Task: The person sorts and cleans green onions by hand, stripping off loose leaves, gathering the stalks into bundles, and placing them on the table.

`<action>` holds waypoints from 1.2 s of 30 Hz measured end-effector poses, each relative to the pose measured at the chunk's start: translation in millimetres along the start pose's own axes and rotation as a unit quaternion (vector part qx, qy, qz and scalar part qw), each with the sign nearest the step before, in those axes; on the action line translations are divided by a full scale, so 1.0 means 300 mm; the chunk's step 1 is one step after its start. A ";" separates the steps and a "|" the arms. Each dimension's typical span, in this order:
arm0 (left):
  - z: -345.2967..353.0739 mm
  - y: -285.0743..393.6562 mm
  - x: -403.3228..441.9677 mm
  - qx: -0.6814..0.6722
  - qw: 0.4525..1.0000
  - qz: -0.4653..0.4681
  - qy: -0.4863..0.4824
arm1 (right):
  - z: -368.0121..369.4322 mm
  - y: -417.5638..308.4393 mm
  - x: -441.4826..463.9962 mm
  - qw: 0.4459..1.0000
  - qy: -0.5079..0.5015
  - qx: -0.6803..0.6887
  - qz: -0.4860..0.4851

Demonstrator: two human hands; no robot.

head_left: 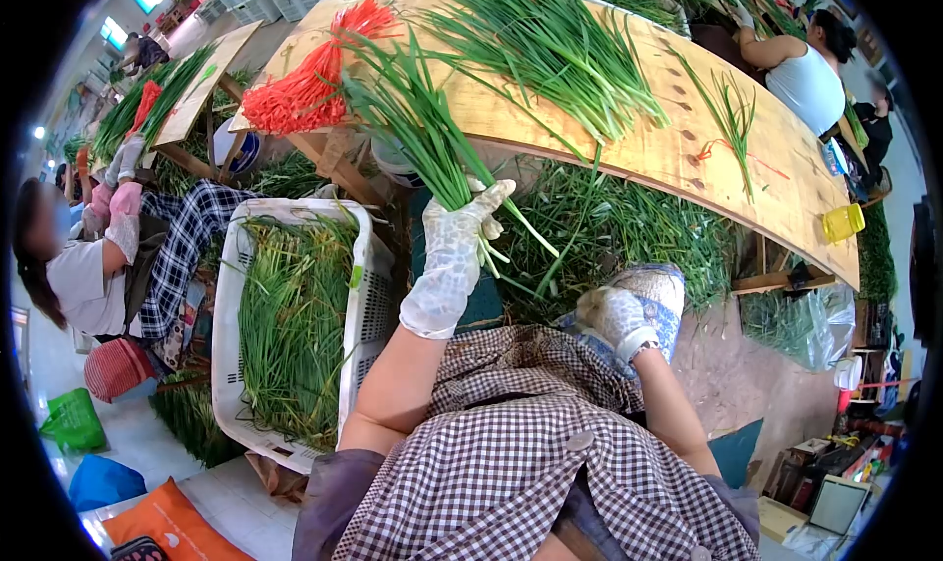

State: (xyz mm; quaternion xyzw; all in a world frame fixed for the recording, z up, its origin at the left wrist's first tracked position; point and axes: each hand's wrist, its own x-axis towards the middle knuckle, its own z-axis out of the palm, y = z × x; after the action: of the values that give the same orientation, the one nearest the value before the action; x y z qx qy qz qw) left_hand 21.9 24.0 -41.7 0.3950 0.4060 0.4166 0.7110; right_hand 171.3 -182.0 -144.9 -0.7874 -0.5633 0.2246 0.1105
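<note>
My left hand (457, 242), in a patterned whitish glove, is closed around a bunch of garlic chives (422, 129). Its green leaves point up and away over the table edge, and the pale stem ends stick out below my fingers, one stalk slanting right. My right hand (614, 317), gloved the same way, rests curled by my knee beside a blue-and-white sleeve or boot-like cover (656, 291). Whatever its fingers hold, if anything, is hidden. On the wooden table (491, 119) ahead lie a large pile of chives (560, 55), a small loose bunch (732, 124) and red ties (319, 75).
A white crate (359, 355) full of chives stands left of me. Loose greens (609, 217) cover the floor under the table. A yellow container (842, 223) sits at the table's right end. One person (98, 276) sits at left, another (805, 80) at far right.
</note>
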 end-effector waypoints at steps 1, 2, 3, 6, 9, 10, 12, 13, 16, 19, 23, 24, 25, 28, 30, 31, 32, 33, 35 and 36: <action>0.015 0.016 -0.009 0.005 1.000 -0.006 -0.011 | -0.056 -0.044 0.004 0.994 0.061 0.067 0.054; 0.030 0.031 -0.023 0.010 1.000 -0.013 -0.023 | -0.131 -0.115 0.016 0.977 0.121 0.134 0.109; 0.036 0.049 -0.043 0.022 0.998 -0.014 -0.054 | -0.209 -0.193 0.024 0.950 0.184 0.243 0.074; 0.083 0.025 -0.064 -0.035 0.998 -0.018 -0.045 | -0.307 -0.306 0.049 0.913 0.252 0.314 -0.062; 0.052 -0.052 -0.061 -0.101 0.982 -0.068 -0.144 | -0.328 -0.330 0.108 0.927 0.190 0.320 -0.053; 0.042 -0.038 -0.062 -0.107 0.982 -0.107 -0.113 | -0.356 -0.320 0.139 0.923 0.256 0.274 -0.085; -0.005 -0.032 -0.032 -0.125 0.983 -0.044 -0.130 | -0.453 -0.321 0.202 0.927 0.362 0.050 0.077; -0.019 -0.025 -0.029 -0.128 0.980 -0.033 -0.146 | -0.479 -0.298 0.252 0.904 0.422 -0.018 0.061; 0.025 0.031 -0.072 -0.042 0.993 -0.053 -0.100 | -0.501 -0.143 0.453 0.883 0.436 -0.163 0.064; 0.039 0.038 -0.089 -0.046 0.991 -0.002 -0.129 | -0.553 -0.163 0.449 0.885 0.421 -0.181 0.080; 0.027 0.057 -0.075 -0.039 0.995 -0.024 -0.090 | -0.535 -0.256 0.283 0.910 0.366 0.191 0.046; 0.024 0.048 -0.074 -0.040 0.995 -0.027 -0.087 | -0.505 -0.262 0.243 0.871 0.231 0.431 0.035; 0.026 0.033 -0.073 -0.020 0.996 -0.042 -0.076 | -0.472 -0.273 0.202 0.856 0.176 0.486 0.030; 0.032 -0.020 -0.063 0.025 0.996 -0.064 -0.062 | -0.385 -0.305 0.108 0.796 0.053 0.602 0.039; 0.029 -0.055 -0.056 -0.001 0.993 -0.080 -0.092 | -0.323 -0.296 0.079 0.747 -0.003 0.665 0.021; 0.037 -0.056 -0.065 -0.010 0.992 -0.082 -0.094 | -0.302 -0.296 0.070 0.735 -0.021 0.677 0.025; 0.036 -0.064 -0.065 0.011 0.992 -0.084 -0.090 | -0.284 -0.298 0.064 0.723 -0.039 0.689 0.030; 0.039 -0.063 -0.071 0.013 0.993 -0.079 -0.092 | -0.271 -0.292 0.062 0.714 -0.061 0.698 0.001; 0.041 -0.058 -0.079 0.015 0.993 -0.073 -0.093 | -0.248 -0.282 0.063 0.709 -0.082 0.700 0.006; 0.041 -0.055 -0.077 0.010 0.995 -0.065 -0.074 | -0.248 -0.283 0.063 0.714 -0.086 0.695 0.004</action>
State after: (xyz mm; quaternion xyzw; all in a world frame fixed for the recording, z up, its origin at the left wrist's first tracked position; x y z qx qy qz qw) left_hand 30.2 -5.5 -46.3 0.4048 0.3816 0.3347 0.7606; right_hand 140.8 -129.6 -47.9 -0.4685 -0.2519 0.6197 0.5771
